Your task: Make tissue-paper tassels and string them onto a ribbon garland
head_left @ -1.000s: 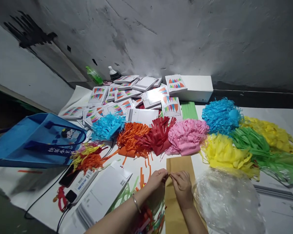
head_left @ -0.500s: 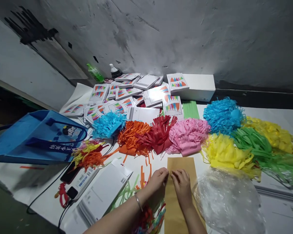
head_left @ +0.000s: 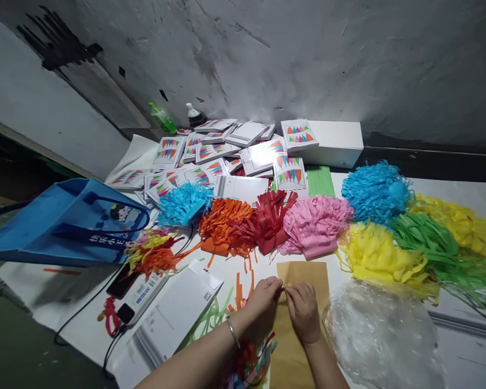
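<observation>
Over a long brown paper strip (head_left: 289, 346), my left hand (head_left: 267, 297) and my right hand (head_left: 303, 308) meet with pinched fingertips. Whatever lies between them is too small to make out. Beneath and beside my left forearm is a heap of mixed coloured tassel strips (head_left: 249, 359). Behind the hands stands a row of fringed paper bundles: orange (head_left: 222, 229), dark red (head_left: 271, 224) and pink (head_left: 318, 224). A yellow fringed bundle (head_left: 383, 256) lies to the right, above a crumpled clear plastic bag (head_left: 383, 335) beside my right hand.
At the back lie many printed flat packs (head_left: 214, 151) and a white box (head_left: 334, 143). A blue bag (head_left: 60, 224) stands at the left, near a white power strip (head_left: 143, 297) with cables. More blue (head_left: 375, 192) and green fringe (head_left: 425, 237) lies at the right.
My fingertips have come closer together above the brown paper, with the right hand shifted slightly left against the paper. The whole view has shifted slightly.
</observation>
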The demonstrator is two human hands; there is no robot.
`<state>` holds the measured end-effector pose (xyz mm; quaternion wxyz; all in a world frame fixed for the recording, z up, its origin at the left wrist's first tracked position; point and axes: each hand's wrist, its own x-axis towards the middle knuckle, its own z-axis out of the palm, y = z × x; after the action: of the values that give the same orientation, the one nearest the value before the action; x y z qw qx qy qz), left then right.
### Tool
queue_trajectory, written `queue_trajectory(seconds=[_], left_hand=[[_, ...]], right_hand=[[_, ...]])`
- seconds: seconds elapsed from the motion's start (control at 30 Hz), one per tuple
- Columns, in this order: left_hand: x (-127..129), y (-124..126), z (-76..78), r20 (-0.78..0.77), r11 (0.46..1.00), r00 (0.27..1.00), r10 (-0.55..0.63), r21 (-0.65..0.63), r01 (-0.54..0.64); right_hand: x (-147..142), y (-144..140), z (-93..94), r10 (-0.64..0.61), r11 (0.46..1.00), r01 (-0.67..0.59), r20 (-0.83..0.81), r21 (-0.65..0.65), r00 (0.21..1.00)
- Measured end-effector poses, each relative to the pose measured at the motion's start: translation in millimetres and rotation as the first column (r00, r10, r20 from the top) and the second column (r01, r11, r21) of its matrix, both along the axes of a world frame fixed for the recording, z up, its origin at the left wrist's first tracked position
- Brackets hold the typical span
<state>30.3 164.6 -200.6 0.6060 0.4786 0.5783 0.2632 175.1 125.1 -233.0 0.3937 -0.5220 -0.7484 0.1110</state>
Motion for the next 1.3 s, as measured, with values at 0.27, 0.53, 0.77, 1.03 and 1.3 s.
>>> queue_trajectory(seconds=[0.27, 0.53, 0.77, 1.03, 1.3], left_hand=[[6, -5, -2.5, -0.008, 0.999, 1.000, 0.018, -0.027, -0.018], [1, -1, -13.8, -0.049, 1.000, 0.999, 0.012, -0.010, -0.013], [-18, 0, 2.1, -0.088, 0.996, 0.995, 0.035, 0.085, -0.028], [-199, -58, 17.3, -0.538, 0.866, 0.800, 0.264, 0.498, 0.049], [-255, -106, -20.6, -0.604, 0.795, 0.744, 0.286, 0.583, 0.168]], right_hand=[[3, -5, -8.3, -0.003, 0.999, 0.001, 0.045, 0.042, 0.999], [1, -19, 8.8, -0.049, 0.997, 0.044, -0.084, -0.061, 0.995], [7, -45, 38.6, -0.334, 0.901, 0.106, -0.517, -0.421, 0.788], [-72, -21, 68.3, -0.259, 0.712, -0.301, -0.636, -0.634, 0.727], [-244, 46, 30.1, -0.053, 0.576, -0.452, -0.583, -0.681, 0.811]])
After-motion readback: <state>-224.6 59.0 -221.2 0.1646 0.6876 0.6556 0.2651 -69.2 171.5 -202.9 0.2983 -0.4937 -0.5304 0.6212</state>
